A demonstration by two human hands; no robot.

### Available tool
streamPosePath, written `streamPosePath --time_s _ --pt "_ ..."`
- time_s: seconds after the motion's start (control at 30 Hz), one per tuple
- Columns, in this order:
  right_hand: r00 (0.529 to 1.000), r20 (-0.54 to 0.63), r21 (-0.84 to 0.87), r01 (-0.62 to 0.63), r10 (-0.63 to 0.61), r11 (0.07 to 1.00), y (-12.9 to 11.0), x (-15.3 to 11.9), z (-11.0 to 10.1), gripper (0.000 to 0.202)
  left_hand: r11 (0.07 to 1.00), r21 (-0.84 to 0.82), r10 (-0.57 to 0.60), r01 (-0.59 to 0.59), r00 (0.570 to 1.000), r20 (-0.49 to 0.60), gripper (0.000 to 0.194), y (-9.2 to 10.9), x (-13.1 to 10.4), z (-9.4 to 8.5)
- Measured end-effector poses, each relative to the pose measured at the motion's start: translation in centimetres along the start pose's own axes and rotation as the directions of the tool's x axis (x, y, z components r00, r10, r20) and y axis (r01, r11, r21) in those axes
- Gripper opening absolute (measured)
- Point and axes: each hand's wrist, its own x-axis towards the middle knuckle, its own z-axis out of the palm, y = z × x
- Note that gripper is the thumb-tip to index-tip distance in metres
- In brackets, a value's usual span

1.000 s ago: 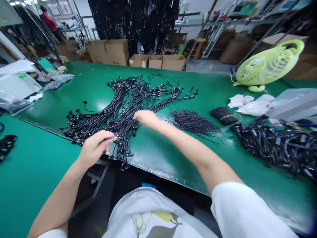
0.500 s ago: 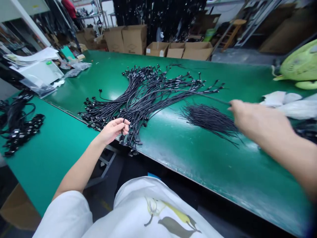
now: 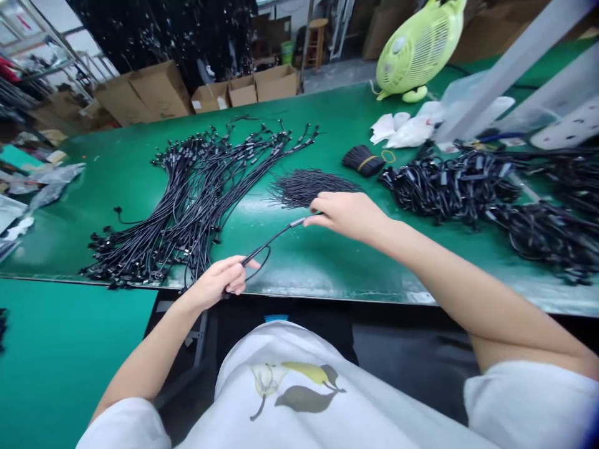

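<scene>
A black cable [image 3: 271,239] runs from my left hand [image 3: 227,277] up to my right hand [image 3: 350,213], with a small loop hanging near the left one. My left fingers are closed around the cable just past the table's front edge. The thumb and fingers of my right hand pinch the far end, beside a grey sleeve on the cable; the tip itself is hidden. Directly behind my right hand lies a loose pile of thin black ties [image 3: 309,186]. To the left, a large spread of black cables [image 3: 173,206] with connectors covers the green table [image 3: 281,274].
A banded bundle of black ties [image 3: 362,161] sits right of the pile. Further right are heaps of coiled cables [image 3: 458,187], white crumpled bags [image 3: 412,128] and a metal post [image 3: 505,75]. A green fan [image 3: 421,50] stands behind. Cardboard boxes [image 3: 243,90] line the far side.
My view has turned to the right. My right hand has come in closer to my left hand, and the cable stretched between them has slackened and looped.
</scene>
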Motion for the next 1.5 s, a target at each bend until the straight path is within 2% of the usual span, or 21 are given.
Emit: streamPosePath --time_s 0.07,0.13,0.2,0.27,0.33,0.4,0.47,0.57,0.67,0.73,0.8,0.87,0.93,1.03,1.1,1.17,1.23,1.3,1.37,1.43,1.5 --pt "1.000 -0.017 0.067 -0.017 0.019 0.998 2.3 -1.1 1.8 0.034 0.991 -0.136 -0.001 -0.006 0.999 -0.050 0.027 0.7 -0.9 -1.7" --pt "0.997 -0.068 0.125 -0.032 0.040 0.992 3.3 -2.2 3.4 0.030 0.964 -0.243 0.055 -0.104 0.978 -0.202 0.024 1.4 -1.6 -3.0" --pt "0.994 -0.107 0.132 -0.016 0.030 0.991 2.7 -3.3 4.3 0.030 0.940 -0.258 0.114 -0.223 0.919 -0.378 0.026 1.9 -1.7 -3.8" --pt "0.993 -0.098 0.105 0.076 -0.065 0.992 0.7 -4.1 4.3 0.029 0.943 -0.205 0.146 -0.263 0.878 -0.457 0.029 2.1 -1.1 -3.8" --pt "0.970 -0.030 0.117 0.241 -0.239 0.963 -2.3 -4.6 3.4 0.027 0.964 -0.118 0.164 -0.238 0.882 -0.443 0.029 1.8 0.2 -3.2" --pt "0.907 0.053 0.218 0.398 -0.418 0.891 -5.5 -4.7 2.2 0.026 0.981 0.017 0.185 -0.195 0.900 -0.394 0.028 1.0 1.7 -1.9" --pt "0.857 0.083 0.335 0.456 -0.508 0.824 -7.8 -4.3 1.1 0.027 0.965 0.196 0.233 -0.177 0.919 -0.317 0.032 0.3 2.7 -0.4" --pt "0.902 0.013 0.420 0.387 -0.432 0.821 -8.8 -3.0 0.2 0.032 0.896 0.400 0.261 -0.193 0.958 -0.122 0.035 -0.5 2.9 1.6" --pt "0.966 -0.093 0.544 0.252 -0.241 0.801 -7.9 -1.7 0.8 0.032 0.904 0.397 0.185 -0.159 0.982 -0.029 0.030 -0.7 2.1 2.5" --pt "0.983 -0.168 0.698 0.170 -0.072 0.695 -7.4 -0.9 2.2 0.029 0.949 0.287 0.150 -0.130 0.987 -0.050 0.028 -0.8 1.8 2.7" --pt "0.983 -0.166 0.853 0.104 0.076 0.512 -7.6 -0.3 4.1 0.041 0.983 0.129 0.147 -0.134 0.985 -0.096 0.031 -1.0 1.8 2.8" --pt "0.989 -0.034 0.955 -0.011 0.147 0.295 -8.5 0.1 6.1 0.034 0.990 -0.001 0.141 -0.142 0.981 -0.136 0.035 -1.4 2.1 3.1" --pt "0.973 0.136 0.988 -0.147 0.185 0.050 -9.6 0.3 7.5 0.030 0.990 -0.039 0.129 -0.137 0.978 -0.165 0.039 -2.3 2.4 3.4" --pt "0.922 0.324 0.904 -0.235 0.211 -0.357 -11.0 0.1 8.1 0.031 0.989 -0.023 0.133 -0.145 0.953 -0.271 0.043 -4.2 2.6 3.8" --pt "0.913 0.377 0.813 -0.245 0.157 -0.527 -11.7 -0.2 7.9 0.032 0.986 0.015 0.161 -0.167 0.914 -0.372 0.041 -5.4 2.6 3.9" --pt "0.912 0.378 0.792 -0.230 0.158 -0.566 -12.4 -0.5 7.8 0.032 0.983 0.108 0.180 -0.150 0.907 -0.380 0.037 -6.2 2.6 3.8" --pt "0.895 0.328 0.859 -0.148 0.304 -0.490 -13.2 -0.7 8.0 0.030 0.966 0.239 0.167 -0.100 0.946 -0.279 0.036 -6.6 2.6 3.9" --pt "0.837 0.264 0.923 -0.075 0.480 -0.377 -14.2 -1.0 8.3 0.032 0.934 0.349 0.142 -0.078 0.977 -0.159 0.037 -6.7 2.5 4.0" --pt "0.791 0.254 0.938 -0.059 0.557 -0.343 -15.1 -1.3 8.4 0.038 0.915 0.392 0.143 -0.099 0.986 -0.087 0.040 -6.7 2.5 4.2" --pt "0.806 0.301 0.904 -0.070 0.509 -0.423 -15.5 -1.5 8.0 0.042 0.927 0.361 0.122 -0.096 0.991 -0.049 0.042 -6.9 2.5 4.5" --pt "0.844 0.333 0.834 -0.056 0.420 -0.549 -15.4 -1.6 7.2 0.045 0.974 0.220 0.047 -0.050 0.999 0.017 0.042 -7.2 2.3 5.1"
